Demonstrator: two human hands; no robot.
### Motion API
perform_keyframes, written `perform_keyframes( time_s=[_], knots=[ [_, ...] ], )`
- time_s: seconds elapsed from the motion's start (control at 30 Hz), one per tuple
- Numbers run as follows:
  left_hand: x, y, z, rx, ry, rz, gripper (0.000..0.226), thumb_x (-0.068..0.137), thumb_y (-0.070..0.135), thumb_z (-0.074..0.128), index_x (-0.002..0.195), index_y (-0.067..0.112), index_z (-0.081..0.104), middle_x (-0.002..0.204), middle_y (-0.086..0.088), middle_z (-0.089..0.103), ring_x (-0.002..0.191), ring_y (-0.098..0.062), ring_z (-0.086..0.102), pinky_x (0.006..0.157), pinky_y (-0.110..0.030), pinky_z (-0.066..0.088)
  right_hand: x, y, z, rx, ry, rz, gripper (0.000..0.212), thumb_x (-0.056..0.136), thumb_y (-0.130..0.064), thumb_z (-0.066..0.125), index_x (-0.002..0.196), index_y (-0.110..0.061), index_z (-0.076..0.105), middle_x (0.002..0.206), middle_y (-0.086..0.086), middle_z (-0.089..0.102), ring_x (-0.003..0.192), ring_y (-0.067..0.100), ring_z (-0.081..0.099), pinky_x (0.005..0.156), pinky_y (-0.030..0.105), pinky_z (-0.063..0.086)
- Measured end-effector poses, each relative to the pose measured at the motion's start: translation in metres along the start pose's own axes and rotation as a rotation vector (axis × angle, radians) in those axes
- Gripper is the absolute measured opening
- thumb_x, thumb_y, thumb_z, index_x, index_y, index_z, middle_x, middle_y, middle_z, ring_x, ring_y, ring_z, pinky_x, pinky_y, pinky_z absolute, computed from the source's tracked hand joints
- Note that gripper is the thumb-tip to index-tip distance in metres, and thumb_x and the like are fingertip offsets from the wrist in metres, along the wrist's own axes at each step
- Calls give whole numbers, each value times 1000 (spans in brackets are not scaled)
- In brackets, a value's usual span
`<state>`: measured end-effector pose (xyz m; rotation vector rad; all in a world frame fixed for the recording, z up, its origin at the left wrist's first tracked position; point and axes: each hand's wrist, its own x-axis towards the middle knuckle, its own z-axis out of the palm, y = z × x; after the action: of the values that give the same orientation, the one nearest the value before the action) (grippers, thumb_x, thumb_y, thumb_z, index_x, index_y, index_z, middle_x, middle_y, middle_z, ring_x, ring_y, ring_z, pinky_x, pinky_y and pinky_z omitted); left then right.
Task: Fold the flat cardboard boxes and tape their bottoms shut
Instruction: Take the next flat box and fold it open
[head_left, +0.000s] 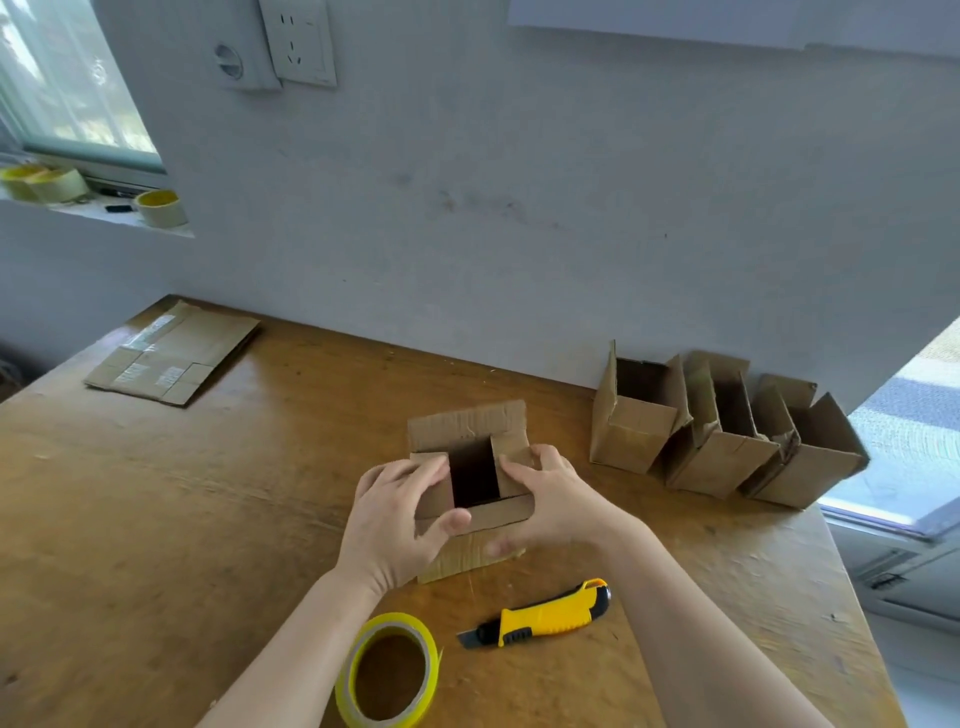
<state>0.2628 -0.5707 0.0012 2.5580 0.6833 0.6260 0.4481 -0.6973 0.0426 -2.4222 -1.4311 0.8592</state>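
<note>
Brown cardboard box (467, 427) stands near the centre of the wooden counter (208, 493), open end up. Its far flap is raised, the two side flaps are pressed inward, and the near flap lies low across the front edge. A dark square opening shows between the flaps. Left hand (400, 514): fingers lie over the left side flap, thumb is hooked on the near flap; the grip is closed on the box. Right hand (550, 499): fingers lie over the right side flap, thumb is against the front wall; this grip also holds the box. From the box, at 6 to 7 o'clock, a yellow tape roll (410, 623) rests near the counter's front edge, tilted, with its hole facing up. At 5 o'clock lies a yellow and black utility knife (550, 616), blade tip out and pointing toward the tape roll, close to it but apart. At 2 o'clock, three folded boxes (722, 457) stand in a row against the wall, touching each other, top flaps open. At 10 o'clock, a stack of flat cardboard (174, 353) lies at the far left corner. On the window sill at upper left sit more tape rolls (161, 208).
</note>
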Motion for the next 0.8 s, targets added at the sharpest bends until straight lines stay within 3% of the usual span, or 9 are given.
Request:
perform_keyframes(
  time_s=[0.13, 0.27, 0.33, 0.43, 0.53, 0.6, 0.67, 0.73, 0.8],
  knots=[
    [-8, -4, 3, 158, -58, 41, 89, 82, 83, 18, 137, 23, 54, 137, 10, 55, 134, -6, 39, 117, -46, 17, 5, -4, 4, -75, 167, 8, 63, 78, -58, 69, 135, -37, 52, 134, -1, 39, 117, 17, 42, 95, 35, 49],
    [5, -4, -2, 170, -100, -42, 89, 78, 86, 7, 125, 35, 63, 144, 18, 46, 139, 1, 27, 120, -43, 2, 0, -8, -4, -50, 146, 30, 60, 78, -66, 64, 127, -31, 63, 126, -2, 45, 109, 15, 49, 85, 28, 49],
    [10, -4, -2, 133, -114, -94, 92, 74, 88, 10, 124, 32, 64, 143, 14, 45, 139, -7, 28, 119, -44, 8, -3, -7, -10, 5, 123, 33, 61, 78, -70, 60, 120, -27, 67, 124, -3, 48, 110, 13, 50, 84, 26, 48],
    [10, -3, -1, -127, -95, -239, 67, 77, 75, 50, 124, 28, 56, 128, 12, 42, 125, -12, 35, 107, -38, 34, -4, -5, -14, 36, 145, 38, 51, 81, -65, 60, 109, -24, 72, 110, -5, 58, 97, 10, 55, 82, 30, 54],
    [15, 0, 0, -312, 48, -319, 53, 79, 42, 75, 124, 25, 52, 120, 10, 47, 115, -12, 47, 89, -24, 46, -3, -3, -9, 36, 225, 60, 46, 85, -54, 65, 119, -24, 61, 112, -4, 62, 96, 11, 58, 78, 28, 55],
    [20, 0, -3, -343, 62, -374, 76, 78, 32, 78, 140, 25, 34, 129, 6, 42, 116, -12, 49, 87, -23, 48, 0, -4, -5, 42, 300, 94, 64, 81, -50, 71, 133, -23, 45, 118, -2, 63, 98, 15, 61, 75, 28, 56],
    [24, 1, -5, -284, 5, -359, 95, 79, 31, 77, 150, 30, 15, 142, 5, 29, 121, -14, 45, 95, -33, 51, 3, -8, -3, 20, 335, 110, 91, 79, -48, 74, 149, -25, 19, 116, -1, 63, 95, 16, 63, 72, 28, 56],
    [27, 2, -6, -250, -32, -344, 89, 80, 30, 76, 149, 31, 20, 143, 4, 32, 125, -15, 43, 99, -38, 48, 6, -11, -4, -6, 324, 100, 109, 80, -45, 75, 153, -32, -5, 109, -1, 64, 87, 14, 63, 67, 25, 54],
    [27, 0, -6, -220, -10, -324, 64, 80, 30, 76, 135, 28, 42, 128, 10, 44, 121, -13, 45, 95, -29, 45, 7, -13, -7, -35, 301, 82, 102, 83, -44, 72, 154, -37, -1, 114, -1, 62, 93, 15, 62, 68, 25, 51]
  ],
)
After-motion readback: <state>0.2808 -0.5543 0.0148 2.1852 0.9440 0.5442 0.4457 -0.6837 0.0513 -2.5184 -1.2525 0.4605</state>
